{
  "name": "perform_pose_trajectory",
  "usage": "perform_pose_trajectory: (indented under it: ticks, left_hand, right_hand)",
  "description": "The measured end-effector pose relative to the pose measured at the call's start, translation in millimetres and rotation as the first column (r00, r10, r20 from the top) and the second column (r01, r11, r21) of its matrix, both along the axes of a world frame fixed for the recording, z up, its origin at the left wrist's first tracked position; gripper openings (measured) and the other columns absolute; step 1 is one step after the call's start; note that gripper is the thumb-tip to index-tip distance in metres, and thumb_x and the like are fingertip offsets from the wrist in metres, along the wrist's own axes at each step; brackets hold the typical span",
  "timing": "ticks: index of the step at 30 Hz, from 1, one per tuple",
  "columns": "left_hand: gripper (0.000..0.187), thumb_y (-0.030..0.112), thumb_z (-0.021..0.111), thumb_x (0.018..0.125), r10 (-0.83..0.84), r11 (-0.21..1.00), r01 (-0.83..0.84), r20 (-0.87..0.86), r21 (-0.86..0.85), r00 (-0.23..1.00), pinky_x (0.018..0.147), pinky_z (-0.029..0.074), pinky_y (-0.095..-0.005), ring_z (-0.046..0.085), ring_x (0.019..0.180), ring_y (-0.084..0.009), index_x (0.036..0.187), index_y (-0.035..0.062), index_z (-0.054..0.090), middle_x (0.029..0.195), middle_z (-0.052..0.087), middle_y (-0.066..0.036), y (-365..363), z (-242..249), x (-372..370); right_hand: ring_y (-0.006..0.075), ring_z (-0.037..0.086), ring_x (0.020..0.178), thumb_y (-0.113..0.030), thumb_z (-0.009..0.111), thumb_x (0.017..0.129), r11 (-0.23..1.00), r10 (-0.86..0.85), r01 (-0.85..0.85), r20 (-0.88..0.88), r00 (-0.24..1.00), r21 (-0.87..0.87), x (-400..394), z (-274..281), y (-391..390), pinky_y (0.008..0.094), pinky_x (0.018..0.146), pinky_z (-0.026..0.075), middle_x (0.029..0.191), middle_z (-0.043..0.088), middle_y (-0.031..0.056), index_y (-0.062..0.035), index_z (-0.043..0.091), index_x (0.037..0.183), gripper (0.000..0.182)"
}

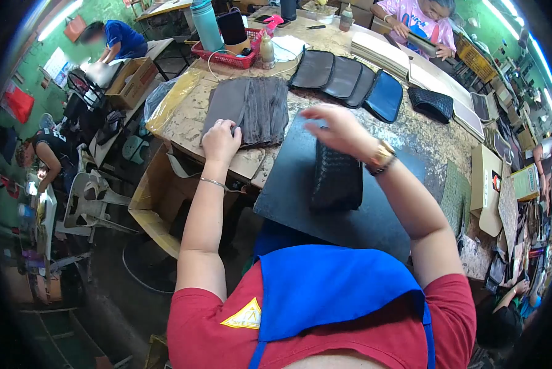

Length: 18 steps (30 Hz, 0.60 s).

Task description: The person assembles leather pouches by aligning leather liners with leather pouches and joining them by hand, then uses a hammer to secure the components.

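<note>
My left hand (222,142) is at the front edge of a stack of dark brown leather pieces (267,111), its fingers curled on a flat leather piece (227,101) at the left. My right hand (344,130) hovers over a black woven pouch (337,178), fingers stretched to the left and nothing visible in them. The pouch lies on a dark flat board (288,178) in front of me, its far end hidden by that hand. Several black zippered pouches (313,69) overlap in a row beyond, with a blue-black one (384,96) at their right end.
Another woven pouch (431,103) sits farther right. A red basket (242,60) holds a teal bottle (207,27), beside a glue bottle (267,50). Across the table a person in pink (430,24) handles a dark piece. A cardboard box (153,197) stands below the table's left edge.
</note>
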<state>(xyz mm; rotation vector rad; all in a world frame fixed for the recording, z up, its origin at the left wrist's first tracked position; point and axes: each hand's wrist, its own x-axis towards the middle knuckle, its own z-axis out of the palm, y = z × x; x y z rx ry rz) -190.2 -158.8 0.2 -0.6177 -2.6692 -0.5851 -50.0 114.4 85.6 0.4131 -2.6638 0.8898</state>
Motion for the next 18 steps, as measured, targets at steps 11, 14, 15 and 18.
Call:
perform_pose_trajectory:
  ticks: [11, 14, 15, 18]
  left_hand:
    - [0.023, 0.029, 0.056, 0.097, -0.114, 0.993, 0.115, -0.117, 0.006, 0.987, 0.073, 0.053, -0.0456, 0.068, 0.082, -0.0333, 0.095, 0.0091, 0.068, 0.092, 0.07, -0.01, -24.1, 4.7, -8.2]
    - [0.019, 0.029, 0.06, 0.095, -0.188, 0.981, 0.193, -0.297, -0.015, 0.936, 0.075, 0.052, -0.0416, 0.068, 0.082, -0.0291, 0.095, 0.0121, 0.069, 0.091, 0.069, -0.007, -23.0, 7.8, -9.5]
    - [0.016, 0.027, 0.062, 0.094, -0.194, 0.98, 0.197, -0.343, -0.028, 0.919, 0.077, 0.05, -0.0382, 0.066, 0.084, -0.0259, 0.093, 0.0138, 0.069, 0.092, 0.067, -0.005, -19.6, 9.1, -7.3]
    - [0.029, 0.024, 0.071, 0.085, -0.153, 0.987, 0.162, -0.459, -0.02, 0.875, 0.089, 0.044, -0.0452, 0.058, 0.104, -0.0303, 0.11, 0.0135, 0.062, 0.108, 0.061, -0.008, -14.7, -1.8, 3.7]
  right_hand:
    - [0.0373, 0.065, 0.102, -0.03, 0.064, 0.09, 0.997, -0.037, 0.039, 0.046, 0.998, -0.062, -101.5, -73.5, -114.6, 0.0457, 0.089, 0.052, 0.115, 0.064, 0.0186, -0.0106, 0.057, 0.126, 0.042]
    - [0.0361, 0.066, 0.1, -0.027, 0.064, 0.089, 0.994, -0.106, 0.106, 0.042, 0.993, 0.008, -115.7, -71.1, -122.4, 0.0453, 0.086, 0.054, 0.114, 0.064, 0.0198, -0.0125, 0.057, 0.125, 0.039]
    - [0.0355, 0.066, 0.1, -0.023, 0.063, 0.088, 0.993, -0.119, 0.119, 0.059, 0.991, 0.003, -120.8, -70.4, -123.8, 0.0446, 0.086, 0.054, 0.111, 0.065, 0.019, -0.0129, 0.062, 0.12, 0.034]
    - [0.0348, 0.067, 0.097, -0.02, 0.063, 0.084, 0.983, -0.181, 0.181, -0.005, 0.983, -0.033, -141.6, -86.0, -124.5, 0.0441, 0.085, 0.054, 0.098, 0.069, 0.017, -0.0113, 0.073, 0.099, 0.019]
